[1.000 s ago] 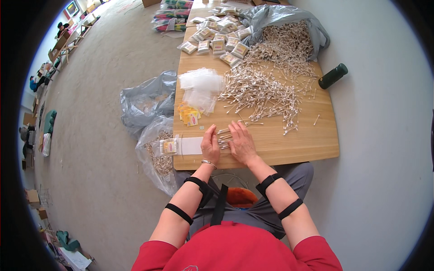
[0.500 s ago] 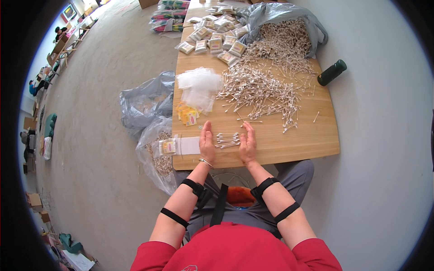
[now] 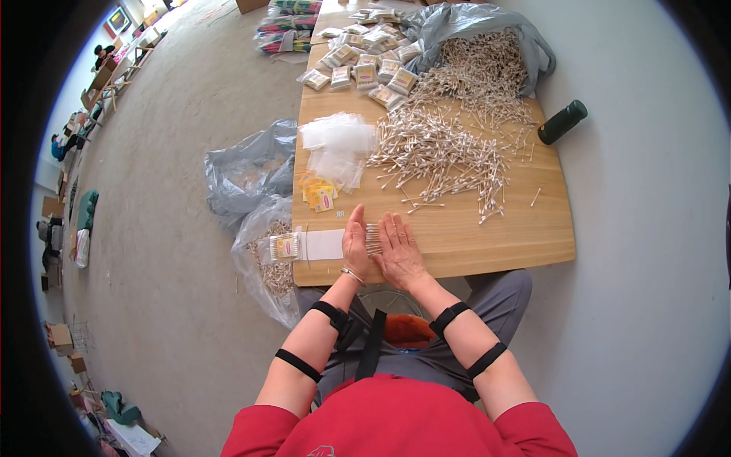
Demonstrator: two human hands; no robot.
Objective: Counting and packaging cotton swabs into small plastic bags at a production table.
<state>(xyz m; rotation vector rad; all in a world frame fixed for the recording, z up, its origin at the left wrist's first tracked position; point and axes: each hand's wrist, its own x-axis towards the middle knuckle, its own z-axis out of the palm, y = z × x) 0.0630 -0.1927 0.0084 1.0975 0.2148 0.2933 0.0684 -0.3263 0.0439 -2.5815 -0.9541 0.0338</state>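
A small row of cotton swabs (image 3: 373, 239) lies on the table between my two hands, partly covered by them. My left hand (image 3: 355, 242) stands on edge at the left ends of the swabs, its fingers straight. Over the right part of the row my right hand (image 3: 400, 251) lies flat, palm down, fingers stretched out. A white card strip (image 3: 325, 244) is just left of my left hand, and a filled clear packet of swabs (image 3: 285, 247) sits at its outer end. Beyond my hands spreads a loose pile of cotton swabs (image 3: 438, 156).
Clear empty bags (image 3: 339, 137) and yellow labels (image 3: 320, 195) lie at the left. Finished swab packets (image 3: 365, 75) are heaped farther back, beside a grey plastic bag (image 3: 457, 23) spilling swabs. A dark green bottle (image 3: 562, 122) stands by the right edge. Plastic bags (image 3: 251, 171) are left of the table.
My right hand has turned from upright to palm down and moved left onto the swabs. My left hand has shifted slightly right, narrowing the gap between them.
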